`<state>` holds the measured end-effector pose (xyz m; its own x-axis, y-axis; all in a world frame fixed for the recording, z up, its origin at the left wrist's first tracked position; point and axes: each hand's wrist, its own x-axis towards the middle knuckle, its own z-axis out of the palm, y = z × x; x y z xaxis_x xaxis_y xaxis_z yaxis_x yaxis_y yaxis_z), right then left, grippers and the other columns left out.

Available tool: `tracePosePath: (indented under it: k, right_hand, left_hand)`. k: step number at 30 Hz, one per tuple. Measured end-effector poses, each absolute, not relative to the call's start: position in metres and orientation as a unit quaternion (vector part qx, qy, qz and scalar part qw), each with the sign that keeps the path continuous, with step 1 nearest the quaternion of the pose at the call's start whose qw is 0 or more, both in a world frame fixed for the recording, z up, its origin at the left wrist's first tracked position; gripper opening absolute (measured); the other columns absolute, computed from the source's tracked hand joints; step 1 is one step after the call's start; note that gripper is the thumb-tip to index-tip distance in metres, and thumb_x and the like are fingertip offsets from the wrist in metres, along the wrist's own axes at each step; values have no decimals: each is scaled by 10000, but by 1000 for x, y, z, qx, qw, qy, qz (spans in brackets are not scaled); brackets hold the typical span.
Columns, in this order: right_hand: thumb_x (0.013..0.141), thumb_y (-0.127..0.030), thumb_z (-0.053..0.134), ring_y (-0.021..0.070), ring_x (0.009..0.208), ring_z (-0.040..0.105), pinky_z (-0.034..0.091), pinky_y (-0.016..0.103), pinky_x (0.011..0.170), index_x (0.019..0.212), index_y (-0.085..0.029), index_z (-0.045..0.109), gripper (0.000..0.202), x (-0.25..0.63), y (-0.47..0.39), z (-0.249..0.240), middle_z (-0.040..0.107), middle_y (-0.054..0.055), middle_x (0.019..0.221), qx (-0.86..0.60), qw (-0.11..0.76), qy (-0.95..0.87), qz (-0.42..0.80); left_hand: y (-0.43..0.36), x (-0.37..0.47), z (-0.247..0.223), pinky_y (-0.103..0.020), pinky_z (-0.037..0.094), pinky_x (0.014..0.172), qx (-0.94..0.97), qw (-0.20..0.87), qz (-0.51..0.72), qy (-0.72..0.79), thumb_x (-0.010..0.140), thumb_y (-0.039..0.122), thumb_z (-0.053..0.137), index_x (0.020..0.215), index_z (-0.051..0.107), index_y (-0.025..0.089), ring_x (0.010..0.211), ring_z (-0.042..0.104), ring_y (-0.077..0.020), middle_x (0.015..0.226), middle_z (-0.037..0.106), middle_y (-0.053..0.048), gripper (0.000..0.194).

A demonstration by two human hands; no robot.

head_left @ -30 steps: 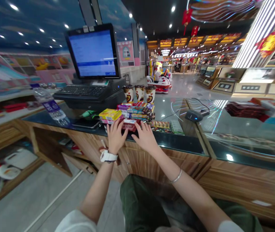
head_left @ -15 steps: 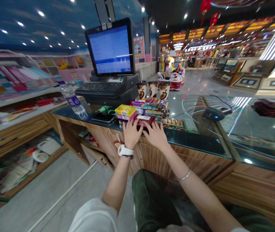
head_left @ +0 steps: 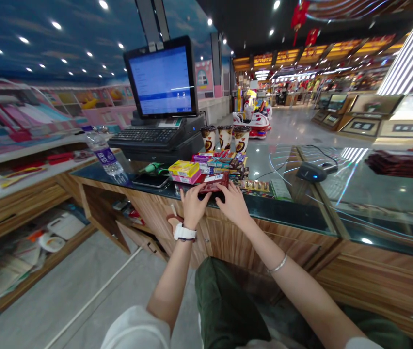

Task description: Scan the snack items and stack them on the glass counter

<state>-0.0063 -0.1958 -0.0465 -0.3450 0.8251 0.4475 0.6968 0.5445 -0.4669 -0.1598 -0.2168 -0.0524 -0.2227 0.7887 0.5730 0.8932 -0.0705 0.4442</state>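
Observation:
A dark red snack packet (head_left: 214, 181) with a white label lies at the counter's near edge, its front side tipped up a little. My left hand (head_left: 195, 207), with a white watch on the wrist, grips its left end. At the other end my right hand (head_left: 236, 207) has its fingers on top and its thumb at the near side. Left of the packet are stacked yellow and pink boxes (head_left: 184, 170). Several colourful snack bars (head_left: 224, 161) lie just behind it. Flat packs (head_left: 255, 186) are to the right of my right hand.
Three printed cups (head_left: 224, 138) stand behind the snacks. A monitor (head_left: 161, 80) with a keyboard (head_left: 143, 137), a phone (head_left: 150, 181) and a water bottle (head_left: 107, 154) are on the left. A black scanner-like device (head_left: 311, 171) and dark red packets (head_left: 403, 166) lie on the right.
My hands lay flat with fingers spread over the dark red packet. Now the fingers have curled round its ends, and its near side is raised slightly. The view has shifted a little.

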Motion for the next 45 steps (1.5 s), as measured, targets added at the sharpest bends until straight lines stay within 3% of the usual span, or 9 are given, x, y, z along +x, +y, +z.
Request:
tracePosePath:
  k: [7,10,15,19,26,32,36,40,45]
  right_hand:
    - [949,-291,506,302,1503,300,337,528,1190,1412,-202,566,476,14,-189,-44,507,106,1512,-427,410,-801,92]
    - [994,-324,442,276,1482,352,366,523,1180,1384,-244,603,430,28,-183,-38,545,63,1483,-425,445,-784,81]
    - [1024,-296,371,237,1437,431,400,456,1172,1327,-243,659,421,59,-171,-22,553,32,1475,-431,464,-772,48]
    - [1021,-292,379,235,1431,440,402,462,1172,1320,-248,665,416,88,-161,-11,553,15,1473,-434,456,-776,28]
    - [983,-257,406,234,1392,492,393,446,1176,1285,-225,683,411,144,-138,-1,590,37,1440,-445,459,-769,17]
    - [871,-174,500,254,1343,533,400,474,1159,1287,-205,657,445,194,-108,3,595,105,1422,-411,487,-771,-1]
    - [839,-202,596,294,1359,500,397,519,1146,1369,-210,575,531,214,-89,16,528,130,1475,-396,479,-779,-89]
    - [801,-256,706,344,1491,298,254,574,1211,1526,-193,380,798,224,-74,26,337,139,1611,-425,409,-787,-179]
    - [805,-331,728,340,1528,209,183,583,1228,1594,-168,209,958,229,-61,17,284,150,1636,-455,359,-789,-204]
  left_hand:
    - [-205,-135,-42,-618,106,1229,-618,96,-420,-657,918,316,574,1279,597,262,1229,599,-294,1260,700,-87,366]
    - [-197,-117,-32,-604,145,1229,-632,101,-418,-645,899,288,584,1357,530,265,1258,586,-289,1296,681,-86,462]
    - [-173,-89,-13,-559,179,1239,-670,145,-401,-607,875,328,617,1515,339,234,1449,400,-291,1554,442,-128,704]
    - [-144,-70,0,-541,162,1250,-723,154,-372,-562,849,373,657,1575,199,196,1509,289,-298,1617,334,-144,876]
    - [-106,-31,14,-525,161,1253,-779,141,-359,-494,803,422,710,1548,252,138,1448,386,-316,1523,458,-181,920]
    - [-83,1,25,-540,149,1254,-807,173,-347,-446,761,353,739,1536,287,133,1399,442,-325,1456,507,-181,923]
    - [-64,20,30,-532,115,1266,-821,207,-330,-417,776,320,717,1531,303,111,1395,451,-312,1461,501,-186,886]
    - [-48,37,28,-541,103,1268,-830,231,-299,-410,809,291,666,1543,293,109,1428,413,-314,1503,466,-189,843]
    - [-42,45,16,-565,119,1260,-843,247,-255,-405,820,267,627,1562,267,113,1455,376,-325,1524,452,-193,839]
